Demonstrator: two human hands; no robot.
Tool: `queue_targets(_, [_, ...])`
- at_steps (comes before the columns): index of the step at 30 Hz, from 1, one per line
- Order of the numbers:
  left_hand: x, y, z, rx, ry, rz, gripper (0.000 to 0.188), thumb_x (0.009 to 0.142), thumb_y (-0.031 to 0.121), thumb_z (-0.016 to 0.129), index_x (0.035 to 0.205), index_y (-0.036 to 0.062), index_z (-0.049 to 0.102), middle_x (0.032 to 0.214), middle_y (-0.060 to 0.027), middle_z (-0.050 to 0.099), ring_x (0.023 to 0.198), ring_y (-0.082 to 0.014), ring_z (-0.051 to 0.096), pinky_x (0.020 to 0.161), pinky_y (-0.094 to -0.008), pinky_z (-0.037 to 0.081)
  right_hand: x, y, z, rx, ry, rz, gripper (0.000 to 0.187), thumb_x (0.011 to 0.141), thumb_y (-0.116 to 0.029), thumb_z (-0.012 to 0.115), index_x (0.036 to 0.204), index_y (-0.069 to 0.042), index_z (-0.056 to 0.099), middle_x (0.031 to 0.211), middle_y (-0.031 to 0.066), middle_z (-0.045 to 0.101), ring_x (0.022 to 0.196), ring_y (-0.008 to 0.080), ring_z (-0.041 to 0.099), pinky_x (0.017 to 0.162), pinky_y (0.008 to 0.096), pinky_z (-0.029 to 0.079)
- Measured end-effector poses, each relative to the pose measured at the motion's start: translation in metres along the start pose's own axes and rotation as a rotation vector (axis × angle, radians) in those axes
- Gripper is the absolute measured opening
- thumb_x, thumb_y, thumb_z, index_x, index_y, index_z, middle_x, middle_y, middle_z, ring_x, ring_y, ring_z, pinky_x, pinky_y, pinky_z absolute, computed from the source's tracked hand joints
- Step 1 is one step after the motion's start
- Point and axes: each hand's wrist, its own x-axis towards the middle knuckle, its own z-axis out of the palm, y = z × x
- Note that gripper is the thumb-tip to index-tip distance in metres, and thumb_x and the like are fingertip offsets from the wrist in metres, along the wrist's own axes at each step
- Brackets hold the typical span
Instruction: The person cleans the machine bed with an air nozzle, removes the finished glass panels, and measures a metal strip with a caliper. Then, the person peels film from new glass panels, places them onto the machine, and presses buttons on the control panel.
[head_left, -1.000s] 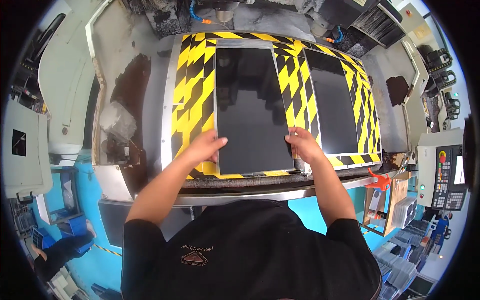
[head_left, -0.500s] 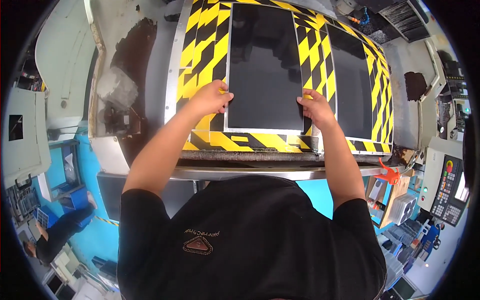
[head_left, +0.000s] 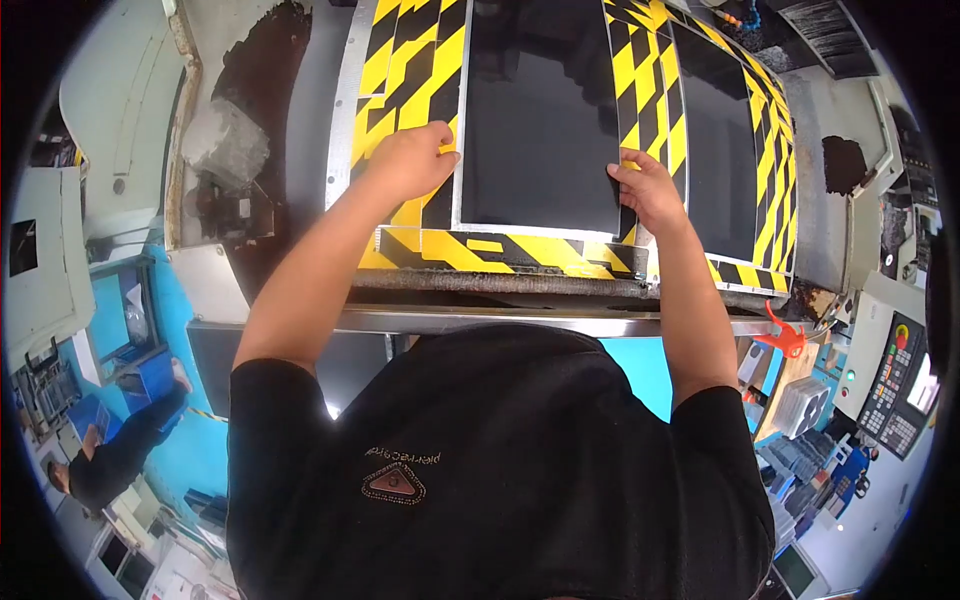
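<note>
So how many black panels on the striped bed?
2. The left panel lies between the left hand and the right hand; the right panel is beyond the right hand. The bed's far end is cropped.

Left hand (head_left: pixel 408 163), right hand (head_left: pixel 650 190) at opposite edges of black panel (head_left: pixel 540 125) (striped tape (head_left: pixel 420 60) alongside).

I see two black panels (head_left: pixel 540 130) (head_left: pixel 718 150) on one striped surface (head_left: pixel 490 250), two hands (head_left: pixel 412 162) (head_left: pixel 652 188) over it, one keypad (head_left: pixel 882 400) to its right, one co-worker (head_left: pixel 115 460) to its left.
</note>
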Motion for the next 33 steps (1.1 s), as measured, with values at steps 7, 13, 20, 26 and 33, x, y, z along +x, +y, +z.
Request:
queue_targets(7, [-0.011, -0.008, 0.012, 0.150, 0.120, 0.283, 0.033, 0.083, 0.015, 0.071, 0.115, 0.0080, 0.064, 0.118, -0.0138, 0.065, 0.114, -0.0318, 0.060, 0.096, -0.0408, 0.047, 0.002, 0.005, -0.002, -0.089, 0.001, -0.011, 0.030, 0.088, -0.010, 0.070, 0.115, -0.006, 0.057, 0.088, 0.0011, 0.065, 0.073, 0.0079, 0.062, 0.066, 0.0208, 0.050])
queue_targets(13, [-0.018, -0.009, 0.017, 0.242, 0.134, 0.382, 0.050, 0.079, 0.017, 0.076, 0.126, 0.0129, 0.062, 0.141, -0.0144, 0.051, 0.136, -0.0357, 0.040, 0.109, -0.0489, 0.036, 0.001, 0.005, -0.001, -0.110, 0.008, -0.029, 0.037, 0.084, -0.012, 0.075, 0.115, -0.005, 0.057, 0.087, 0.0011, 0.064, 0.072, 0.0085, 0.060, 0.066, 0.0223, 0.049])
queue_targets(20, [-0.023, -0.001, 0.010, 0.275, 0.013, 0.336, 0.078, 0.068, 0.035, 0.085, 0.137, 0.0144, 0.053, 0.151, -0.0159, 0.038, 0.143, -0.0377, 0.028, 0.115, -0.0498, 0.027, -0.008, -0.004, 0.005, -0.139, 0.027, -0.062, 0.029, 0.086, -0.011, 0.073, 0.109, -0.005, 0.057, 0.081, -0.0012, 0.060, 0.064, 0.0055, 0.054, 0.060, 0.0189, 0.046])
queue_targets(26, [-0.029, 0.005, 0.009, 0.305, -0.070, 0.285, 0.095, 0.063, 0.042, 0.088, 0.143, 0.0162, 0.044, 0.157, -0.0157, 0.028, 0.147, -0.0381, 0.018, 0.118, -0.0524, 0.019, -0.004, 0.003, 0.002, -0.159, 0.025, -0.055, 0.032, 0.085, -0.012, 0.073, 0.111, -0.004, 0.056, 0.081, 0.0007, 0.061, 0.065, 0.0068, 0.055, 0.060, 0.0198, 0.046])
queue_targets(33, [-0.026, 0.006, 0.006, 0.325, -0.126, 0.293, 0.099, 0.065, 0.044, 0.086, 0.149, 0.0215, 0.037, 0.160, -0.0085, 0.025, 0.150, -0.0347, 0.013, 0.119, -0.0533, 0.014, 0.000, 0.004, -0.002, -0.149, 0.020, -0.042, 0.031, 0.085, -0.013, 0.073, 0.111, -0.005, 0.057, 0.086, 0.0017, 0.062, 0.072, 0.0093, 0.059, 0.065, 0.0231, 0.048])
